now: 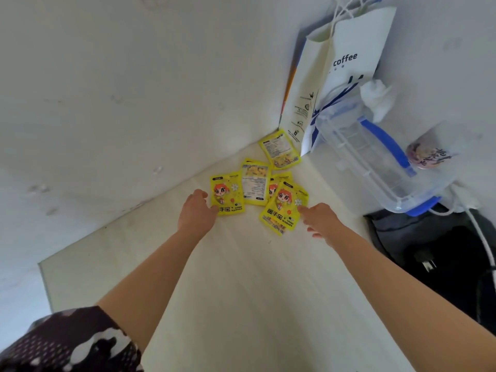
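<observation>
**Head view.** A person leans toward the corner of a white table (241, 291), both arms stretched out to a scatter of yellow hand-warmer packets (255, 183). The left hand (197, 210), fingers loosely bent, touches the near corner of the leftmost packet (227, 194). The right hand (320, 220), well apart from it, lays an outstretched forefinger on the front packet (281, 210). Neither hand grips anything.

The packets lie flat near the wall, some overlapping. Three show a red-haired cartoon figure and two lie printed back up, the farthest just beside a paper bag (330, 76).

To gather them well, it seems best to sweep both hands inward and slide the glossy, probably slippery packets into one pile before pinching it. The hands should keep clear of the plastic box (375, 162) at the right.
</observation>
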Demonstrator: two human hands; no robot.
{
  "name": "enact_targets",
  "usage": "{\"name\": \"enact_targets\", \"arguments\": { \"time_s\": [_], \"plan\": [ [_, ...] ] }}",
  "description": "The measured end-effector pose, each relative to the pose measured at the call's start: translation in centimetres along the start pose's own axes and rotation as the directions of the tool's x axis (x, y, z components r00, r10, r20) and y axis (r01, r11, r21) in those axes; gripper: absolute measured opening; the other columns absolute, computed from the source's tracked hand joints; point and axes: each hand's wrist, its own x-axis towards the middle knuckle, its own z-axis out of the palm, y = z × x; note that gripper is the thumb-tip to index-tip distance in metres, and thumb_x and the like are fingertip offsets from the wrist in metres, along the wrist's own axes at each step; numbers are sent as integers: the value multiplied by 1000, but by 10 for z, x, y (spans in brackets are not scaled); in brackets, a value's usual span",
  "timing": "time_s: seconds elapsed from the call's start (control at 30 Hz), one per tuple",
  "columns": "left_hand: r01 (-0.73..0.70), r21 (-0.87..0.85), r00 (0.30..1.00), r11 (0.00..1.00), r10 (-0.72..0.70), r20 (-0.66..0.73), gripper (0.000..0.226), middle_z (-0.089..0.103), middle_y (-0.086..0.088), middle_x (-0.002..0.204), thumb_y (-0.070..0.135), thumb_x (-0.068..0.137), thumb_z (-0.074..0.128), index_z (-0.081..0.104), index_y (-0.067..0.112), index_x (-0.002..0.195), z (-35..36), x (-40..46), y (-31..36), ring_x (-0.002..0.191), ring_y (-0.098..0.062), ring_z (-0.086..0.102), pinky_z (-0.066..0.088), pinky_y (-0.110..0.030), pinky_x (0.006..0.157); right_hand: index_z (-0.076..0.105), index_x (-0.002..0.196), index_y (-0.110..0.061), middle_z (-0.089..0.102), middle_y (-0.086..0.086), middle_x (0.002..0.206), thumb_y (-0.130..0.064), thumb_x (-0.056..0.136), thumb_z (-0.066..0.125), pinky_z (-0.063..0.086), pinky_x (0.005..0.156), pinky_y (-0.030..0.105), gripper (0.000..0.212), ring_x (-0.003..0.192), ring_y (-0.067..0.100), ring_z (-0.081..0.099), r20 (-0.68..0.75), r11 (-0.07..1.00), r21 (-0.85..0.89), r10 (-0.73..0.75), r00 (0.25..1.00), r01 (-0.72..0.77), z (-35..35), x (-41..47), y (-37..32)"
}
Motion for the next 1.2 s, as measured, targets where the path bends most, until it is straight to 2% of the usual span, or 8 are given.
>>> {"name": "enact_targets", "arguments": {
  "time_s": [0.07, 0.13, 0.23, 0.3, 0.6, 0.87, 1.0, 1.2],
  "plan": [
    [70, -69, 997, 995, -72, -23, 50, 55, -9, 129, 29, 88, 62, 46, 11, 132, 7, 14, 7, 115, -28, 55, 47, -41, 92, 54, 82, -3, 53, 11, 64, -47, 91, 52, 49, 60, 32, 45, 53, 23, 50, 6, 996, 31, 81, 997, -81, 3, 11, -12],
    [109, -67, 992, 992, -113, -63, 55, 53, -10, 130, 37, 87, 62, 45, 11, 132, 16, 25, 12, 117, -31, 53, 46, -44, 94, 47, 92, -6, 48, 8, 67, -53, 85, 57, 40, 55, 28, 48, 53, 20, 43, -10, 990, 67, 126, 992, -125, 10, 22, -24],
    [160, 28, 981, 987, -156, -118, 66, 48, -10, 131, 49, 83, 63, 43, 10, 131, 27, 33, 20, 121, -34, 47, 43, -44, 91, 28, 133, 1, 52, 13, 95, -54, 78, 67, 48, 75, 37, 87, 83, 26, 51, -41, 987, 78, 144, 989, -141, 23, 37, -35],
    [187, 101, 975, 977, -173, -137, 77, 48, -10, 130, 55, 76, 68, 41, 9, 132, 30, 36, 26, 122, -34, 44, 42, -44, 91, 18, 137, 0, 54, 15, 115, -47, 73, 74, 49, 94, 45, 97, 105, 30, 55, -97, 987, 61, 153, 983, -148, 30, 44, -37],
    [186, 56, 978, 981, -179, -104, 74, 55, -9, 121, 37, 66, 83, 45, 14, 124, 22, 32, 8, 116, -33, 50, 45, -43, 88, 28, 129, 0, 52, 21, 126, -40, 74, 80, 47, 82, 43, 85, 112, 38, 57, -168, 999, -21, 43, 985, -47, 20, 37, -20],
    [154, -236, 983, 959, -172, -57, 24, 64, -4, 78, 23, 72, 80, 63, 10, 84, 16, 21, 3, 76, -25, 60, 47, -30, 60, 52, 117, -5, 63, 11, 103, -36, 68, 83, 50, 69, 34, 66, 92, 29, 64, -205, 992, 111, 76, 976, -54, 3, 30, 11],
    [119, -433, 989, 894, -146, -30, 26, 71, -5, 87, 26, 72, 81, 67, 14, 90, 19, 26, 27, 81, -24, 66, 53, -37, 68, 59, 109, -10, 62, 9, 97, -16, 79, 73, 45, 61, 28, 33, 84, 24, 61, -198, 979, 204, 64, 978, -22, -6, 23, 24],
    [66, -490, 998, 869, -68, 13, 28, 73, -3, 92, 25, 71, 82, 69, 16, 94, 38, 45, 70, 86, -22, 69, 54, -34, 71, 57, 82, -11, 59, 6, 79, -10, 83, 59, 37, 53, 27, 2, 73, 23, 52, -188, 982, 180, 83, 979, -49, 5, 12, 38]
  ]
}}
